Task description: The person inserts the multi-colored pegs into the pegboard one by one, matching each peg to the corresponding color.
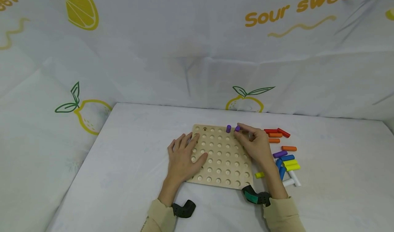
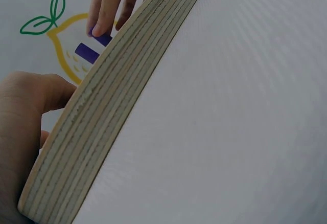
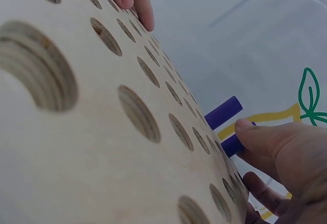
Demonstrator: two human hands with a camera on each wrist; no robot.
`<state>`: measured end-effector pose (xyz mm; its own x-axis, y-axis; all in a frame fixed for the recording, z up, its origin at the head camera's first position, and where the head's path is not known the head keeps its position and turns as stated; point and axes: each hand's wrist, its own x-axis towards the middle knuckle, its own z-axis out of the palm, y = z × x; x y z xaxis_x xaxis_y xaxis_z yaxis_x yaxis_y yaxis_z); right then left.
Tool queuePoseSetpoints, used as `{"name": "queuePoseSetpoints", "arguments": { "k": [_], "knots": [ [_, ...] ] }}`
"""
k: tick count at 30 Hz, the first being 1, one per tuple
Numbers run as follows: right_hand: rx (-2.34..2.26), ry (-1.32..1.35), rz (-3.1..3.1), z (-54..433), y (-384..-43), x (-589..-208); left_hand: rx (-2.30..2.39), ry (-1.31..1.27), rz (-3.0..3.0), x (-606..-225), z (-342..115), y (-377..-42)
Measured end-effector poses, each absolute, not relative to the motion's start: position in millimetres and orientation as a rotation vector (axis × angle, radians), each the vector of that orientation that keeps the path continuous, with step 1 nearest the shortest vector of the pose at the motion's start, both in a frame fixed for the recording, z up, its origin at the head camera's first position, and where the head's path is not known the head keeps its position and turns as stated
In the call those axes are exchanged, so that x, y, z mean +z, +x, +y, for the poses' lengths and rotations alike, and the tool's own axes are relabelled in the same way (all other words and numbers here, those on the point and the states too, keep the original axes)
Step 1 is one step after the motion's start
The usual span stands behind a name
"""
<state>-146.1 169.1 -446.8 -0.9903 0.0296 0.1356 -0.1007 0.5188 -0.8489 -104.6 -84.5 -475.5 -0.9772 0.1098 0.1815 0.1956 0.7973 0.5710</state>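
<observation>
A light wooden pegboard point(image 1: 214, 157) with rows of round holes lies on the white table. My left hand point(image 1: 183, 157) rests on its left side, fingers spread and thumb out over the holes. At the far edge my right hand point(image 1: 257, 145) pinches a purple peg point(image 3: 234, 145) between thumb and forefinger, its lower end at a hole. Just left of it another purple peg point(image 1: 228, 128) stands upright in the board. In the left wrist view both pegs rise beyond the board's layered edge point(image 2: 110, 98).
Right of the board lie loose pegs: red point(image 1: 283, 133), orange point(image 1: 289, 148), purple point(image 1: 280, 154), blue point(image 1: 287, 158), yellow point(image 1: 291, 167) and white point(image 1: 294, 178). One yellow peg point(image 1: 259, 175) lies by the board's right edge. A lemon-printed cloth point(image 1: 154, 54) hangs behind the table.
</observation>
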Motion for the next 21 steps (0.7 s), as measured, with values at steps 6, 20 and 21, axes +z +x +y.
{"name": "queuePoseSetpoints", "arguments": {
  "k": [6,20,21],
  "knots": [
    [1.464,0.064,-2.63,169.6,-146.4,-447.7,-0.925,-0.241,-2.847,-475.9,-84.6,-104.7],
    [1.296,0.049,-2.814,189.0,-134.6,-419.3,-0.938,-0.245,-2.833,-476.0,-84.8,-105.3],
    [1.265,0.088,-2.823,193.1,-133.8,-416.4,-0.939,-0.246,-2.832,-476.1,-84.8,-105.3]
  ]
}}
